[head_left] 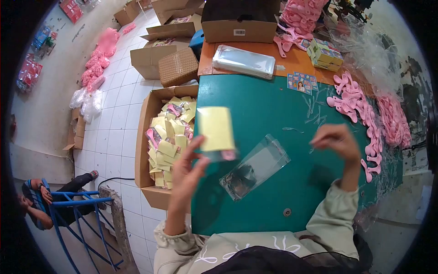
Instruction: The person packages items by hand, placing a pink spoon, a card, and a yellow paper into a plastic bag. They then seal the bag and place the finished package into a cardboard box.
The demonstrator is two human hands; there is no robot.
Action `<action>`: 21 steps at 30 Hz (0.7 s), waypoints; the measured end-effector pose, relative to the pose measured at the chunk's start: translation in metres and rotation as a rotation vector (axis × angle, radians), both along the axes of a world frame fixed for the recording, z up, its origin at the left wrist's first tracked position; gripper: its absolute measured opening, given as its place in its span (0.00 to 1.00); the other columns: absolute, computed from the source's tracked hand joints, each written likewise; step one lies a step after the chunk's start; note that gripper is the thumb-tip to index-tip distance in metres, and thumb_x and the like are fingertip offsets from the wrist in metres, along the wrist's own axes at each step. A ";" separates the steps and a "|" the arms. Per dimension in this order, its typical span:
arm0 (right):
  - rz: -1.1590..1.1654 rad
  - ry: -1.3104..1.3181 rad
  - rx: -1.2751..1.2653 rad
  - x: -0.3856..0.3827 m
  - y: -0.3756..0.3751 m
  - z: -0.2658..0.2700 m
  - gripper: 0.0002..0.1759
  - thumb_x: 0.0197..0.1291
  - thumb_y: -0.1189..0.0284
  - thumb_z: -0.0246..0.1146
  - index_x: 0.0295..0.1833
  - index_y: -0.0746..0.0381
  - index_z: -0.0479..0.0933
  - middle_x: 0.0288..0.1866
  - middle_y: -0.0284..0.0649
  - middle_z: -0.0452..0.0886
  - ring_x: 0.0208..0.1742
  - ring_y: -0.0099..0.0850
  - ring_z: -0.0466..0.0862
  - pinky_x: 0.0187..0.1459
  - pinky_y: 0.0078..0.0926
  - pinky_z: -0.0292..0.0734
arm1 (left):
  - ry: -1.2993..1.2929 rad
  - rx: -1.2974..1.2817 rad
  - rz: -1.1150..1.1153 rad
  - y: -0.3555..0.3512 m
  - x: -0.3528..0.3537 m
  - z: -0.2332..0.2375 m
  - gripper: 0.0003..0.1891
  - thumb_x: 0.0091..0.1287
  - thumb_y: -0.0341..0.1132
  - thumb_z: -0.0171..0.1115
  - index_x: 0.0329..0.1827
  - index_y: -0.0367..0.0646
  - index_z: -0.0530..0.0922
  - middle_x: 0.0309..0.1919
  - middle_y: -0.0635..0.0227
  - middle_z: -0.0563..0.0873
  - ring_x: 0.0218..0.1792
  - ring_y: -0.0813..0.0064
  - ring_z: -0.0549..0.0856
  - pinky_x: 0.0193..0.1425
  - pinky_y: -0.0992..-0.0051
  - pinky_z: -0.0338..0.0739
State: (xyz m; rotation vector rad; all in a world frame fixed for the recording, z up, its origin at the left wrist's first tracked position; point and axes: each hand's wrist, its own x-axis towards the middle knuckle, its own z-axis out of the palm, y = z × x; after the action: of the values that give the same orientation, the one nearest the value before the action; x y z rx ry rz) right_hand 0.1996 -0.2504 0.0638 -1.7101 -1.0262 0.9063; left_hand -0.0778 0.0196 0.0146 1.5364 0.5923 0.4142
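At the left edge of the green table (255,102), a clear plastic packet with a pale yellow card (216,129) is pinched by its lower corner in my left hand (185,166). Something pink shows at the packet's bottom; the packet is slightly blurred. On the table between my hands lies a flat clear plastic bag (255,167), tilted. My right hand (338,140) hovers over the right side with its fingertips pressed together; a faint clear bit shows below them, too small to name.
Left of the table, a cardboard box (143,150) holds many yellow-card packets. Pink spoons (351,98) line the right edge near loose clear strips (311,109). Behind are printed cards (302,83), a stack of clear bags (244,60) and small boxes (325,55). A person (39,201) sits far left.
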 end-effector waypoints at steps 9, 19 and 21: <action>-0.544 -1.156 -0.278 0.152 -0.089 -0.089 0.13 0.45 0.81 0.63 0.41 0.66 0.77 0.39 0.46 0.79 0.41 0.45 0.77 0.47 0.36 0.72 | 0.309 0.857 0.322 0.080 -0.041 -0.039 0.18 0.64 0.32 0.60 0.55 0.36 0.74 0.49 0.55 0.79 0.47 0.60 0.81 0.51 0.64 0.75; -0.652 -1.330 -0.169 0.141 -0.072 -0.078 0.13 0.62 0.71 0.56 0.49 0.66 0.71 0.43 0.56 0.74 0.46 0.51 0.74 0.48 0.43 0.68 | 0.174 0.964 -0.252 -0.066 0.082 -0.038 0.18 0.60 0.35 0.64 0.50 0.38 0.73 0.42 0.58 0.74 0.37 0.60 0.80 0.42 0.68 0.76; -0.806 -1.315 -0.097 0.139 -0.072 -0.072 0.14 0.65 0.69 0.53 0.52 0.65 0.71 0.47 0.57 0.75 0.46 0.51 0.74 0.47 0.43 0.69 | 0.094 0.889 -0.263 -0.063 0.086 -0.050 0.19 0.59 0.33 0.65 0.51 0.38 0.72 0.40 0.59 0.74 0.36 0.61 0.79 0.41 0.68 0.76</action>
State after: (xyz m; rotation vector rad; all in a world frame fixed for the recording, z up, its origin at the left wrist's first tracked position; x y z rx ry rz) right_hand 0.3386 -0.3227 -0.0081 -2.5020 -0.8495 -0.8386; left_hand 0.0084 -0.0436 -0.0351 2.4591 0.2624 0.4264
